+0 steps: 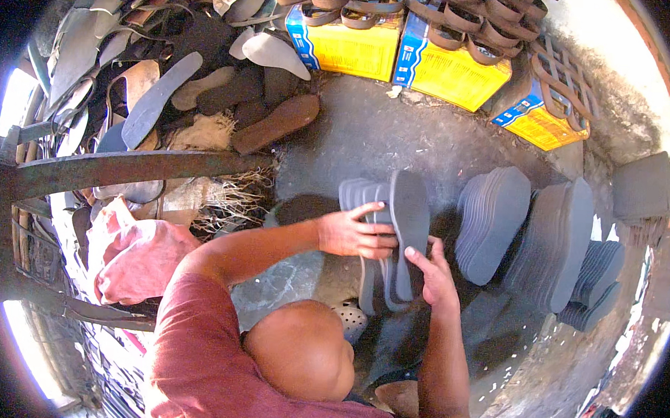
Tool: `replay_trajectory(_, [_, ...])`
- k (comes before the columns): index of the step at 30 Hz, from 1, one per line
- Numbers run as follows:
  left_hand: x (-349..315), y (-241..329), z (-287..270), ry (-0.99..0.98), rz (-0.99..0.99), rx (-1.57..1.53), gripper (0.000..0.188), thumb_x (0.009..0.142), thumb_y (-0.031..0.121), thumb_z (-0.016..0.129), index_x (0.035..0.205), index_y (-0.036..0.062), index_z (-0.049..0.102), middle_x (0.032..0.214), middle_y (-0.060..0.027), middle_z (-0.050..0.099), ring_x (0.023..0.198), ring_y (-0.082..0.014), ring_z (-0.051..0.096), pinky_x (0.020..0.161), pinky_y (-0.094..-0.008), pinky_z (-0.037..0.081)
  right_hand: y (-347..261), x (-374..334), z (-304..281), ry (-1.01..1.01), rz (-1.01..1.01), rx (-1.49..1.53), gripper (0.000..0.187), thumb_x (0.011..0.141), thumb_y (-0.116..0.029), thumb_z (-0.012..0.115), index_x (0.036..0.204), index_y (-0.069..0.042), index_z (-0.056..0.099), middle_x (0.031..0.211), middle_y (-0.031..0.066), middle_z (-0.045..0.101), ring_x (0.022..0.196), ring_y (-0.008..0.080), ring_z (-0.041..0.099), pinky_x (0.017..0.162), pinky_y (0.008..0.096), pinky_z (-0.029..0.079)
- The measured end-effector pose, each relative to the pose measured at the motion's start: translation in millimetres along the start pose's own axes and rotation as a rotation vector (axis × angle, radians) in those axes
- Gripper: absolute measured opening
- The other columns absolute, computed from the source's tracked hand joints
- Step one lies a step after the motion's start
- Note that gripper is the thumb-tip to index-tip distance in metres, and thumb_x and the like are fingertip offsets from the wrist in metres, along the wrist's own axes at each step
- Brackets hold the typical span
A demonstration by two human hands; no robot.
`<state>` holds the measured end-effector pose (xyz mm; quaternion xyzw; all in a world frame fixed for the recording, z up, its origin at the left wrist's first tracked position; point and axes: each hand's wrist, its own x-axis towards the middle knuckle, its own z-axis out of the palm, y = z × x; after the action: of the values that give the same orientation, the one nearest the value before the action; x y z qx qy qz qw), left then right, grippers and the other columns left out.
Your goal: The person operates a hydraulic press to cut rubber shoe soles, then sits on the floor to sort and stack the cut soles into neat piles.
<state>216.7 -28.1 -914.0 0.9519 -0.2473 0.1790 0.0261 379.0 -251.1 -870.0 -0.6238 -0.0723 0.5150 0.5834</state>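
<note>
A row of grey shoe soles [409,212], standing on edge close together, is between my hands. My left hand [358,232] reaches across from the left, its fingers curled over the soles and against the face of the rightmost one. At the right edge of that sole is my right hand [435,273], with the thumb on its face and the fingers bent behind it. How many soles each hand grips cannot be told. Just right of my right hand stands another row of grey soles [491,223], with a longer row [550,244] beyond it.
Smaller grey soles [597,276] stand at far right. Yellow and blue boxes [349,45] carrying brown strap pieces line the back. Loose soles and scraps [213,91] pile up at left behind a curved bar [142,174]. A pink cloth [138,256] and perforated clog [351,320] are nearer.
</note>
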Motion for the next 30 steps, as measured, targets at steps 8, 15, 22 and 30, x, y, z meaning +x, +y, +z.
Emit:
replay_trajectory(8, [-53.9, -91.9, -32.2, -0.095, -0.951, 0.448, 0.066, 0.084, 0.015, 0.063, 0.147, 0.0118, 0.046, 0.143, -0.0141, 0.053, 0.143, -0.0355, 0.042, 0.121, -0.0650, 0.025, 6.7, -13.4, 36.7, 0.286, -0.332, -0.846, 0.090, 0.074, -0.025, 0.088, 0.148, 0.003, 0.045, 0.135, 0.0193, 0.061, 0.128, 0.0355, 0.058, 0.109, 0.0441, 0.045])
replay_trajectory(15, [-131.4, -127.0, -89.2, -0.413, -1.393, 0.307, 0.024, 0.099, 0.014, 0.053, 0.120, 0.0049, 0.057, 0.092, -0.0172, 0.074, 0.084, -0.0380, 0.076, 0.072, -0.0505, 0.061, 61.7, 17.3, 59.0, 0.498, -0.274, -1.410, 0.123, 0.072, -0.044, 0.092, 0.159, 0.002, 0.019, 0.148, 0.0256, 0.046, 0.133, 0.0423, 0.050, 0.105, 0.0557, 0.046])
replay_trajectory(22, [-92.2, -45.2, -163.2, -0.038, -1.702, -0.541, 0.043, 0.085, 0.023, 0.079, 0.120, -0.0003, 0.071, 0.115, -0.0229, 0.074, 0.111, -0.0331, 0.070, 0.100, -0.0429, 0.052, 65.2, 6.2, 42.2, 0.336, -0.238, -1.326, 0.121, 0.075, -0.039, 0.090, 0.164, -0.010, 0.012, 0.148, 0.0264, 0.043, 0.131, 0.0455, 0.049, 0.100, 0.0638, 0.049])
replay_trajectory(30, [-140.5, -130.3, -366.4, 1.765, -0.953, -0.239, 0.043, 0.103, 0.031, 0.066, 0.137, 0.0083, 0.050, 0.109, -0.0054, 0.061, 0.104, -0.0206, 0.060, 0.092, -0.0356, 0.050, 73.1, 4.5, 46.0, 0.347, -0.301, -1.326, 0.117, 0.076, -0.039, 0.088, 0.163, -0.008, 0.016, 0.147, 0.0267, 0.046, 0.130, 0.0462, 0.050, 0.103, 0.0608, 0.048])
